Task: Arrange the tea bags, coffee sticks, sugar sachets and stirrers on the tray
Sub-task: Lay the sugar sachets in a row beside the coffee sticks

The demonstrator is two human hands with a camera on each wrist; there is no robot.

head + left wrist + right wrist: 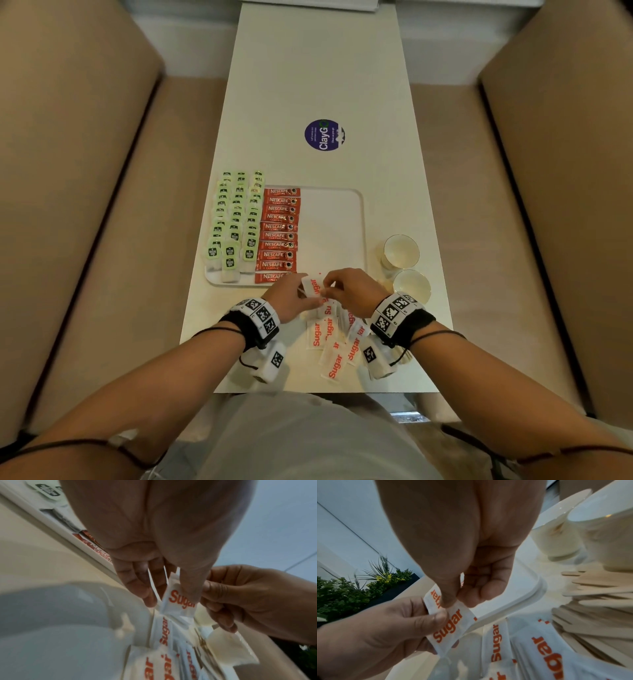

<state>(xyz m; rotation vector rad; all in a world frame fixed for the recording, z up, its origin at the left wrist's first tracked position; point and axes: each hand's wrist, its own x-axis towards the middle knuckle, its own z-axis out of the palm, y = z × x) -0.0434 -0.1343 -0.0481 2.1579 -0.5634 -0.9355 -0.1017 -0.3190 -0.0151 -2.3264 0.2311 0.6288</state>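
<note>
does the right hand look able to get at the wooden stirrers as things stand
Probably not yet: the right hand pinches a sugar sachet together with the left hand. The stirrers lie uncovered close beside it, so once freed, likely yes.

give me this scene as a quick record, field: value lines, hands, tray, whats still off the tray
left hand: pinches held sugar sachets
right hand: pinches the same sachets
tray: tea bags at left, coffee sticks beside them, right part bare
loose sugar sachets: heaped on table, off the tray
stirrers: piled on table by two cups
</note>
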